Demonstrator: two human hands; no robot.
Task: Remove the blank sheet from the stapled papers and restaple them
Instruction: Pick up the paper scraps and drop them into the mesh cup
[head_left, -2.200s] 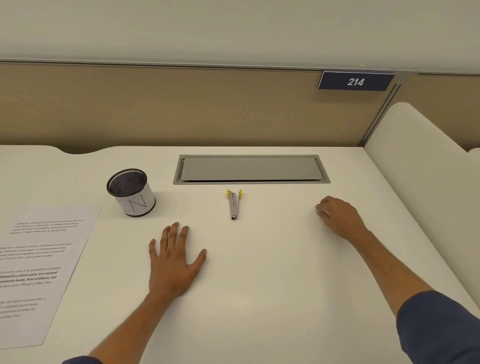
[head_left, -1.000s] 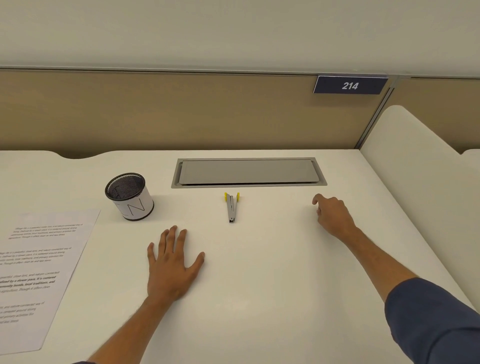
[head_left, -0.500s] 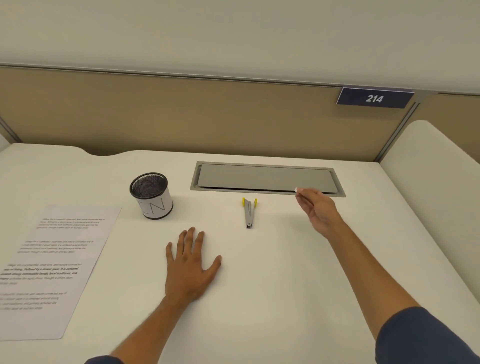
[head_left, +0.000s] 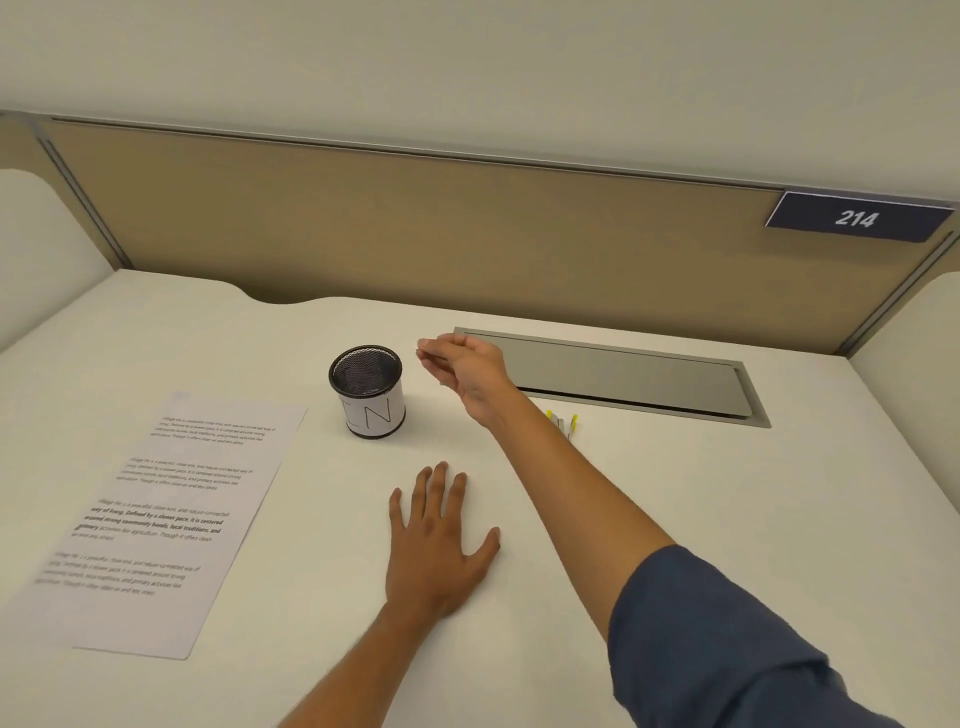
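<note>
A printed sheet of paper (head_left: 166, 519) lies flat on the white desk (head_left: 675, 493) at the left. My left hand (head_left: 441, 545) rests palm down on the desk, fingers spread, holding nothing. My right hand (head_left: 462, 369) hovers above the desk just right of a black mesh cup (head_left: 369, 389), its thumb and fingers pinching a tiny thin piece (head_left: 422, 354), too small to identify. A small grey tool with yellow tips (head_left: 563, 423) lies behind my right forearm, partly hidden by it.
A grey metal cable flap (head_left: 623, 374) is set into the desk at the back. A tan partition with a "214" sign (head_left: 854, 218) closes the far side. White dividers stand at left and right.
My right hand has swung left from the right side of the desk, past the grey tool, to beside the mesh cup, fingers pinched. The left hand has stayed flat. The view turned left.
</note>
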